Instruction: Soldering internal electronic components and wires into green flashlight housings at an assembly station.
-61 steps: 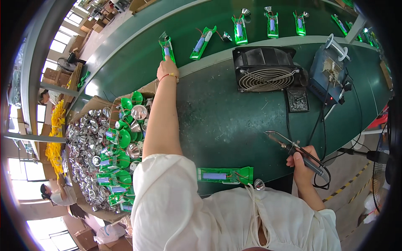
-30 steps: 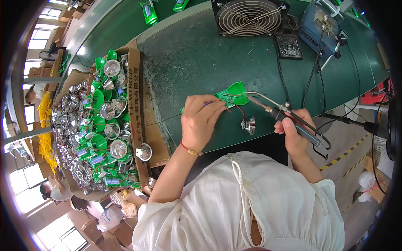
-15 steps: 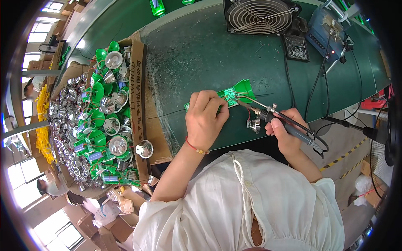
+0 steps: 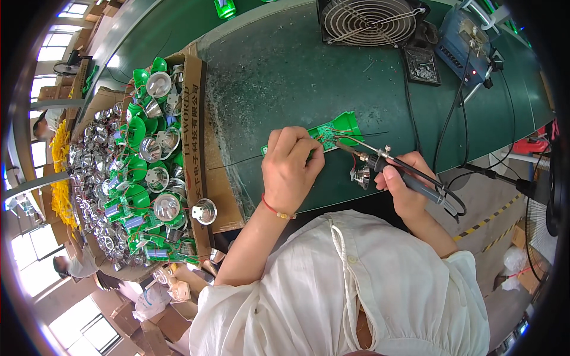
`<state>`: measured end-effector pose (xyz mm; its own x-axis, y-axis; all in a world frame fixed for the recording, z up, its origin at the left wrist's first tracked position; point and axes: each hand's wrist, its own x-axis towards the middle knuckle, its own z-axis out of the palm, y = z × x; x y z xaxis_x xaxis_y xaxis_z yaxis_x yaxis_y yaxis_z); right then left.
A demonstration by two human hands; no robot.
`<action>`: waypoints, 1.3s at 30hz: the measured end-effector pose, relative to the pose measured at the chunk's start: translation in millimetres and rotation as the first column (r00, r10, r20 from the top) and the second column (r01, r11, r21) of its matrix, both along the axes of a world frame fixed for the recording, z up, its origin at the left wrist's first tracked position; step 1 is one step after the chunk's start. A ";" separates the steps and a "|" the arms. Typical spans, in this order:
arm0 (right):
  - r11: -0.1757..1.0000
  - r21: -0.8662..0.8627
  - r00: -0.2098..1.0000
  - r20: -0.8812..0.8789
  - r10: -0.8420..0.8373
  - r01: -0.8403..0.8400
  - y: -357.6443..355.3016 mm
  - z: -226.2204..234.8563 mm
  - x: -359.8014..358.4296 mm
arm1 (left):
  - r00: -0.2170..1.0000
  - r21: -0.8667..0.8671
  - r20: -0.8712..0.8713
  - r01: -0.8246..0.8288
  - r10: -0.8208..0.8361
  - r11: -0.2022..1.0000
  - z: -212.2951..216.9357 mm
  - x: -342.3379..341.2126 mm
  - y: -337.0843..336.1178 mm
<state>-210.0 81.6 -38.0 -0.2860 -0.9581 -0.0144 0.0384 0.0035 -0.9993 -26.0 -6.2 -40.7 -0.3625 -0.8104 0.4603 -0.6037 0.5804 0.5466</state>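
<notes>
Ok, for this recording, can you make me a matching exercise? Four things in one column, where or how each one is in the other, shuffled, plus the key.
Column one
1. Soldering iron
2. Green casing on the bench
3. Black fan with a wire guard
4. Cardboard box

Column two
A. To the left of the blue unit
B. Heaped with silver reflectors and green parts
C. Held in the right hand
D. Partly covered by the left hand

Right pairs: 1-C, 2-D, 3-A, 4-B
</notes>
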 end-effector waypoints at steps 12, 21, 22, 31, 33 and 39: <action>0.995 -0.060 0.997 0.017 -0.080 0.080 6.4 -2.5 -9.1 | 1.000 0.032 0.018 0.007 -0.007 0.999 2.5 0.8 -1.9; 0.993 -0.051 0.994 0.035 -0.102 0.104 11.0 0.3 -15.3 | 0.965 0.098 -0.218 -0.131 0.149 0.987 18.6 27.6 28.4; 0.993 -0.051 0.994 0.036 -0.105 0.107 11.8 1.6 -17.8 | 0.960 0.193 -0.176 -0.185 0.220 0.964 20.7 41.7 38.9; 0.999 -0.044 0.997 0.073 -0.019 0.022 7.8 6.0 -19.5 | 0.980 0.031 -0.124 -0.156 0.159 0.987 28.9 42.7 13.7; 1.000 -0.006 0.997 0.073 -0.008 0.008 7.9 7.3 -17.9 | 1.000 -0.056 -0.004 -0.012 0.012 0.998 30.7 23.3 6.0; 1.000 0.000 0.999 0.030 0.014 -0.014 5.7 7.6 -14.6 | 0.999 -0.062 0.038 0.031 -0.029 0.998 8.1 3.5 -0.9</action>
<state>-224.6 87.3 -30.4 -0.2717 -0.9621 -0.0229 0.0686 0.0044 -0.9976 -22.5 -7.0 -32.6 -0.4042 -0.7687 0.4956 -0.6045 0.6312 0.4860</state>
